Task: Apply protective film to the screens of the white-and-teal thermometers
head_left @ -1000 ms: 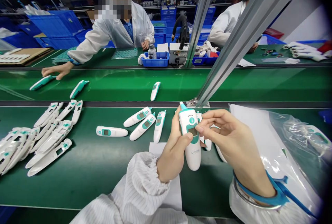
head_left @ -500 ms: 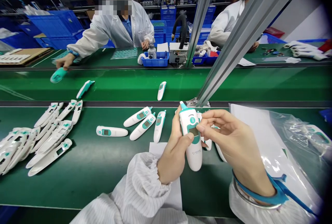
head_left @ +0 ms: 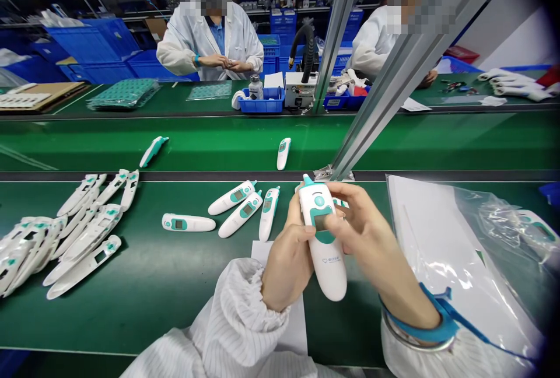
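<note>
A white and teal ear thermometer (head_left: 331,276) is held between both hands, tip up, its small screen facing me. My left hand (head_left: 286,249) grips it from the left with the thumb at the screen's edge. From the right, my right hand (head_left: 365,229) wraps its fingers behind the body, the thumb lying across the screen. Left of the hands, a thermometer (head_left: 268,213) stands apart from two that touch (head_left: 240,214), and another thermometer (head_left: 189,223) lies sideways. Part of one more shows behind my right hand.
White shell halves (head_left: 83,238) are heaped at the left. A plastic bag (head_left: 441,232) with white sheets lies at the right. Two thermometers sit on the green conveyor belt (head_left: 219,144). A metal post (head_left: 371,98) rises ahead. Two co-workers sit across.
My right hand has moved left and closed around the thermometer, its thumb now over the screen. The belt thermometers moved right. A co-worker has set down a teal item and drawn the arm back.
</note>
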Tool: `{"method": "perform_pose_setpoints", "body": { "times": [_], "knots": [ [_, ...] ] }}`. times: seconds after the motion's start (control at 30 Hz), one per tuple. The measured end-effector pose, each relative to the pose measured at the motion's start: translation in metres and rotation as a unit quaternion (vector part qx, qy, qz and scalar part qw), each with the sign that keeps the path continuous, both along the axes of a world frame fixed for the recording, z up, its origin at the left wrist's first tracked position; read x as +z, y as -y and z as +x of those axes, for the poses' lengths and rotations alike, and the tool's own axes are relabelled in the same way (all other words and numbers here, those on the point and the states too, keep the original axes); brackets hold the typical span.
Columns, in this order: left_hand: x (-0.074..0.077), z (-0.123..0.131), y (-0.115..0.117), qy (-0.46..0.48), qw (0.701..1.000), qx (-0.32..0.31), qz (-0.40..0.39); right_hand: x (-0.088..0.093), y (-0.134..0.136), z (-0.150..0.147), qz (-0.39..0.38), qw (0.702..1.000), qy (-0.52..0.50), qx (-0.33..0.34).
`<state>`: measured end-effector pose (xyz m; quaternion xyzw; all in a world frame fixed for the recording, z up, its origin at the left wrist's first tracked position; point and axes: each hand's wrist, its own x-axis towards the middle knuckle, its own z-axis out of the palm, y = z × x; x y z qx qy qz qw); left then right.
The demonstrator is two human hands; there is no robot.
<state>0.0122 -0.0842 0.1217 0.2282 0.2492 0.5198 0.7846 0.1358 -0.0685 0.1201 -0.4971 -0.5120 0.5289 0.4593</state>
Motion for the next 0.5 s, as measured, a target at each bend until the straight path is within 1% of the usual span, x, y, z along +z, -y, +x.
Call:
{"method": "perform_pose_setpoints", "body": {
  "times": [0.07, 0.1, 0.17, 0.27, 0.33, 0.43, 0.5],
  "knots": [
    [-0.001, 0.002, 0.001, 0.005, 1.000, 0.014, 0.003, -0.002, 0.003, -0.005, 0.015, 1.000, 0.012, 0.007],
    [-0.001, 0.002, 0.001, 0.005, 1.000, 0.020, 0.002, -0.003, 0.005, -0.006, 0.010, 1.000, 0.003, 0.017],
    [-0.003, 0.004, 0.001, 0.004, 1.000, 0.030, -0.009, -0.006, 0.007, -0.008, -0.023, 0.999, -0.032, 0.027],
    [-0.003, 0.005, 0.001, 0.004, 0.998, 0.038, -0.041, -0.012, 0.012, -0.007, -0.062, 0.996, -0.070, 0.011],
    [-0.002, 0.006, 0.000, 0.006, 0.998, 0.039, -0.056, -0.016, 0.015, -0.005, -0.056, 0.995, -0.082, 0.023],
    [0.002, 0.010, -0.001, 0.012, 0.997, 0.041, -0.070, -0.019, 0.018, 0.002, -0.043, 0.993, -0.093, 0.065],
    [0.003, 0.015, -0.002, 0.000, 0.996, 0.035, -0.084, -0.020, 0.020, 0.008, -0.040, 0.992, -0.097, 0.067]
  ]
}}
